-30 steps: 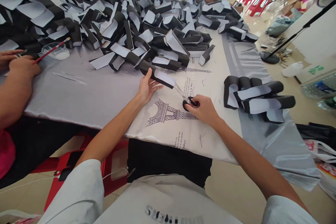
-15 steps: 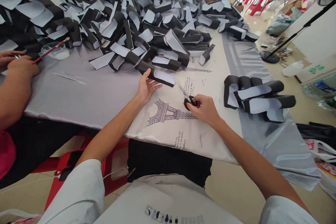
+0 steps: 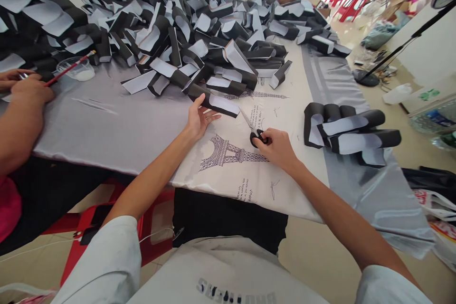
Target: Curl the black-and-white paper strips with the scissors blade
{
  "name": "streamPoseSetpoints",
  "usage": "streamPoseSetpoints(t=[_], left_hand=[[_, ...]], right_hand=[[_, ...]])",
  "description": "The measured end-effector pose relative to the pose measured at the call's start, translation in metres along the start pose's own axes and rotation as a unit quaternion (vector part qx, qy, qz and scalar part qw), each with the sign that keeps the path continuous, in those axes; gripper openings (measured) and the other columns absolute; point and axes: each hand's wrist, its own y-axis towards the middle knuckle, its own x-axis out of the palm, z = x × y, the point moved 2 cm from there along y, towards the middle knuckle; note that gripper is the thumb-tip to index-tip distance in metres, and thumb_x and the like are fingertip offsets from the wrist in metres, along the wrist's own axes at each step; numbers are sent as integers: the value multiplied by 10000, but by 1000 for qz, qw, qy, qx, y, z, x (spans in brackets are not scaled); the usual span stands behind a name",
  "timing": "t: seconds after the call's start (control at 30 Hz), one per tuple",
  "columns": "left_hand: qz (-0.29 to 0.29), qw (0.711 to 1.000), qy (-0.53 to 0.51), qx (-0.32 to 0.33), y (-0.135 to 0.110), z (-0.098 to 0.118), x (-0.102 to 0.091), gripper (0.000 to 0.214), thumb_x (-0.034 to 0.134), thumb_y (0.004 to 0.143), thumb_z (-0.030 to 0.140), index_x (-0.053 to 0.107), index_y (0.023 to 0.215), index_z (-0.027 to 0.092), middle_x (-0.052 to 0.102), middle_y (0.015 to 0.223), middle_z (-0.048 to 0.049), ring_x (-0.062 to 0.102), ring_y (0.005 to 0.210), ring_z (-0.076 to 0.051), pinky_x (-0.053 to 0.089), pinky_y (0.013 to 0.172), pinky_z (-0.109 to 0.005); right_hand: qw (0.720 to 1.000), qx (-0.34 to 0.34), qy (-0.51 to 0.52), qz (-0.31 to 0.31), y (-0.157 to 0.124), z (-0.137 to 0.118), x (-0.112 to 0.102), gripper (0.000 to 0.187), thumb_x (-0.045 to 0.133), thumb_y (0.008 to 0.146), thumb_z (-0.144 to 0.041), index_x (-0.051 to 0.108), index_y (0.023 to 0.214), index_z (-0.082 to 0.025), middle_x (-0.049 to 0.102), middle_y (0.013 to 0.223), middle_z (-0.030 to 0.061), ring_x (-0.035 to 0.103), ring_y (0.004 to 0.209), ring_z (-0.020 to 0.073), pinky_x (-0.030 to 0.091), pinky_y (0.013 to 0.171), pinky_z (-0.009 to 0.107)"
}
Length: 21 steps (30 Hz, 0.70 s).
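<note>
My left hand (image 3: 201, 119) holds a black folded paper piece (image 3: 213, 99) with a pale grey-white flap, thumb on its near edge and fingers beneath. Its right end points towards the scissors (image 3: 253, 129), whose black handles are in my right hand (image 3: 278, 146). The blade tips lie close to the corner of the pale flap; whether they touch it I cannot tell. Just beyond my left hand, a large heap of similar folded paper pieces (image 3: 228, 59) spreads over the table.
A small stack of folded pieces (image 3: 352, 130) sits on the right of the cloth-covered table (image 3: 96, 123). At left, a co-worker's hands (image 3: 30, 88) are beside a clear dish (image 3: 80, 70) with a red brush (image 3: 69, 67). Two people sit across. A fan stand (image 3: 392, 54) is at right.
The held paper piece has shifted very slightly to the right. The scissor blades look a little closer together, their tips slightly lower. My hands are otherwise nearly still.
</note>
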Motion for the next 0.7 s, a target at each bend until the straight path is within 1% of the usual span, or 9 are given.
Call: streamPoseSetpoints(t=[0.1,0.23,0.47,0.63,0.7], left_hand=[[-12,1000,-6,2,0,-1,1,564,841,803,678,698,1104,224,813,1130,-146,803,1177,-404,678,967,-491],[-22,1000,-6,7,0,-1,2,542,837,805,655,693,1103,225,815,1103,-137,810,1171,-398,673,992,-496],[-28,999,-14,6,-3,0,4,493,824,827,623,692,1072,216,817,1114,-147,808,1172,-401,669,1016,-511],[-31,999,-8,2,-4,-1,5,468,836,826,611,703,1051,223,823,1121,-140,810,1169,-399,686,987,-501],[-29,1000,-6,5,-4,-2,5,466,837,826,610,711,1048,220,826,1113,-141,812,1164,-398,689,981,-499]], right_hand=[[1000,11,-4,16,0,-1,-2,400,709,853,-337,417,594,-249,471,619,-21,385,595,146,316,616,353],[1000,9,-13,9,-2,-4,-2,429,748,829,-362,414,583,-254,476,600,-18,386,592,147,318,607,351],[1000,10,-7,15,-2,-3,0,385,749,829,-369,484,579,-245,550,673,6,416,599,147,346,608,355],[1000,1,-22,7,0,0,1,461,719,849,-355,359,579,-253,445,616,-17,369,594,150,329,624,363],[1000,1,-21,13,1,1,0,451,694,871,-354,362,583,-252,450,620,-13,367,592,151,326,625,364]])
